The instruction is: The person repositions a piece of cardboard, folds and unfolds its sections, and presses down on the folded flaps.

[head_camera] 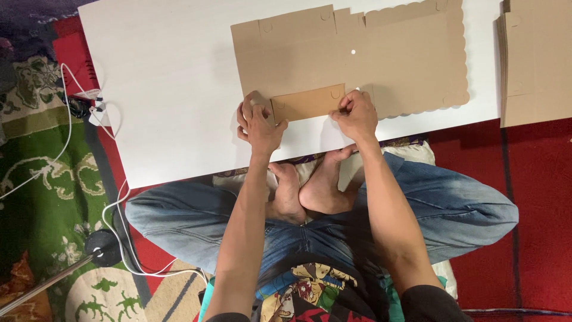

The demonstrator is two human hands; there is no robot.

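A flat brown cardboard box blank [381, 53] with scalloped edges lies on a low white table [173, 89]. Its near flap [308, 101] is folded up toward me. My left hand [259, 122] pinches the left end of that flap, fingers pressed on the fold. My right hand [356, 113] pinches the flap's right end at the crease. Both forearms reach forward over my crossed legs in blue jeans.
A stack of more cardboard blanks [536, 59] sits at the table's right edge. White cables [113, 203] run along the patterned green and red rug on the left, beside a black stand base [102, 247]. My bare feet [310, 191] rest just under the table's front edge.
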